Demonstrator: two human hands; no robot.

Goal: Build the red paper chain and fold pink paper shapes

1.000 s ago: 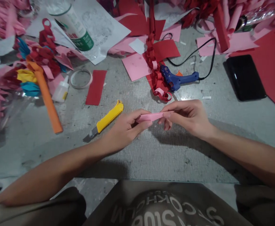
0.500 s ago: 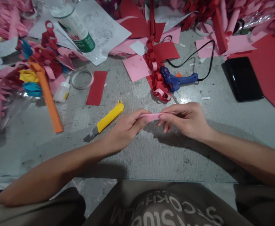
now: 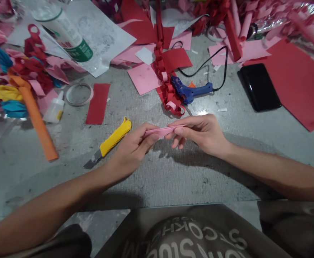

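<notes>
A folded strip of pink paper point(image 3: 162, 132) is stretched between my two hands above the table, its layers seen nearly edge-on. My left hand point(image 3: 139, 143) pinches its left end between thumb and fingers. On the right end, my right hand point(image 3: 200, 132) grips with thumb and forefinger, the other fingers curled below. Left of my left hand lies a yellow box cutter point(image 3: 116, 137) with its blade out. Beyond my right hand rest a blue glue gun point(image 3: 193, 90) and a red and pink paper chain point(image 3: 170, 95).
A red paper rectangle point(image 3: 98, 104), a tape roll point(image 3: 79, 94), a small glue bottle point(image 3: 54, 109) and an orange paper strip point(image 3: 40, 123) lie to the left. A white and green bottle point(image 3: 68, 37) stands behind. At right are a black phone-like device point(image 3: 259, 87) and red sheets point(image 3: 302, 79).
The view has shifted, so the table things sit further left in it. Both hands keep hold of the pink strip, whose folded layers now show a little more.
</notes>
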